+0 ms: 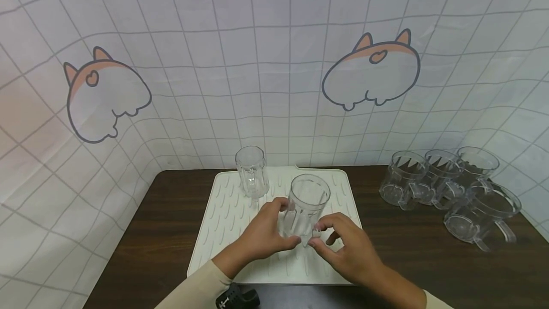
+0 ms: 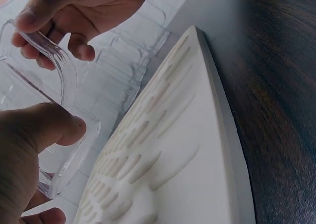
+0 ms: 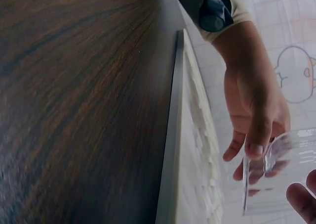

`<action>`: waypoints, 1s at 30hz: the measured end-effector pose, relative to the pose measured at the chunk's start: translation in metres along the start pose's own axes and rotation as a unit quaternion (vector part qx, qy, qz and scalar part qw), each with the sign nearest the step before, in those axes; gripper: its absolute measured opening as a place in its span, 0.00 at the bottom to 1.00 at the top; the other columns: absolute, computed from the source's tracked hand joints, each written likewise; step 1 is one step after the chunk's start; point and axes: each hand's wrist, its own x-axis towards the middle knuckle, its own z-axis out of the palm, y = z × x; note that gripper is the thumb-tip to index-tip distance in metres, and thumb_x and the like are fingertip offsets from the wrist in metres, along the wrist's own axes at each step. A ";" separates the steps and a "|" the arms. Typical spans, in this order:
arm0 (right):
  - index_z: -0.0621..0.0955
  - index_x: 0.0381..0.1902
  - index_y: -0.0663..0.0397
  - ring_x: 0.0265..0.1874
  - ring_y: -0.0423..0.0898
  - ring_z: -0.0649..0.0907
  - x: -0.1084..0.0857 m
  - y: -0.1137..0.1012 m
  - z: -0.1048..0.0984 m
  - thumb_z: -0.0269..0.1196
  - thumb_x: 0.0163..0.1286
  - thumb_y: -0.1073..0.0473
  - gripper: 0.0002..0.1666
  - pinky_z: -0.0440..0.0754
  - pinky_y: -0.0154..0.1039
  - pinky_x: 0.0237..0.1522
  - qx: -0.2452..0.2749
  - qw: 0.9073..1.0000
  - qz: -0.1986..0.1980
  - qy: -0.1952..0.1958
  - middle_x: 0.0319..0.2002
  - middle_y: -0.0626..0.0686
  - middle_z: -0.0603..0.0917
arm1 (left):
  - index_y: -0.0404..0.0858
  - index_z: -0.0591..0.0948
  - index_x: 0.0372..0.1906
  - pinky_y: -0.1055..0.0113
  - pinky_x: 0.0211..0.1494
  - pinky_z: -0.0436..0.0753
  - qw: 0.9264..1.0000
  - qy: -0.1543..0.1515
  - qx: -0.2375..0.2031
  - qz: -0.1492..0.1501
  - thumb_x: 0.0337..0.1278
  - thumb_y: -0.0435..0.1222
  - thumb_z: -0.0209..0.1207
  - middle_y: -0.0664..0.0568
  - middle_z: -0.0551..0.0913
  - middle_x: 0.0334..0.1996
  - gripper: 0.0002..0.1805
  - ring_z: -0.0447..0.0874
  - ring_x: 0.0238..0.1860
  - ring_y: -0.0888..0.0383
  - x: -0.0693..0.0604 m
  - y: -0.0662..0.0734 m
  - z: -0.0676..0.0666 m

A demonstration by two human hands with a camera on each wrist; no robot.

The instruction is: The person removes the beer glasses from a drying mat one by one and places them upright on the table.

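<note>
A clear glass mug is held between both hands over the white ribbed mat. Its body is gripped from the left by the left hand, whose thumb lies along the glass in the left wrist view. On the other side, the right hand pinches the mug's handle between thumb and fingers. The right wrist view shows a gap between the mug's base and the mat. Behind the left hand, a second clear mug stands upright on the mat.
Several clear mugs stand grouped on the dark wooden table at the right, beside a wider clear pitcher-like vessel. A tiled-print curtain hangs close behind the table. A wrist camera sits at the left sleeve.
</note>
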 end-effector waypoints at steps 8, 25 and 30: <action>0.79 0.48 0.55 0.39 0.42 0.84 -0.002 -0.005 0.007 0.65 0.74 0.54 0.12 0.83 0.27 0.35 0.042 0.999 0.000 -0.025 0.43 0.49 0.83 | 0.37 0.71 0.66 0.52 0.54 0.80 1.000 0.002 0.020 -0.011 0.46 0.49 0.78 0.44 0.79 0.54 0.44 0.79 0.54 0.50 0.002 0.001 0.004; 0.80 0.45 0.53 0.35 0.40 0.85 -0.002 -0.009 0.004 0.74 0.53 0.77 0.25 0.81 0.27 0.40 0.010 1.000 0.006 -0.022 0.40 0.45 0.84 | 0.37 0.73 0.69 0.49 0.64 0.76 1.000 0.007 0.022 0.002 0.52 0.48 0.76 0.44 0.80 0.61 0.42 0.76 0.64 0.48 0.000 0.002 0.007; 0.80 0.45 0.54 0.37 0.41 0.87 -0.005 -0.007 -0.006 0.74 0.51 0.79 0.26 0.83 0.27 0.40 0.001 1.000 0.012 -0.024 0.40 0.46 0.84 | 0.38 0.70 0.72 0.50 0.65 0.75 0.999 -0.004 0.041 0.008 0.57 0.47 0.73 0.49 0.80 0.61 0.41 0.75 0.65 0.50 -0.006 -0.004 0.003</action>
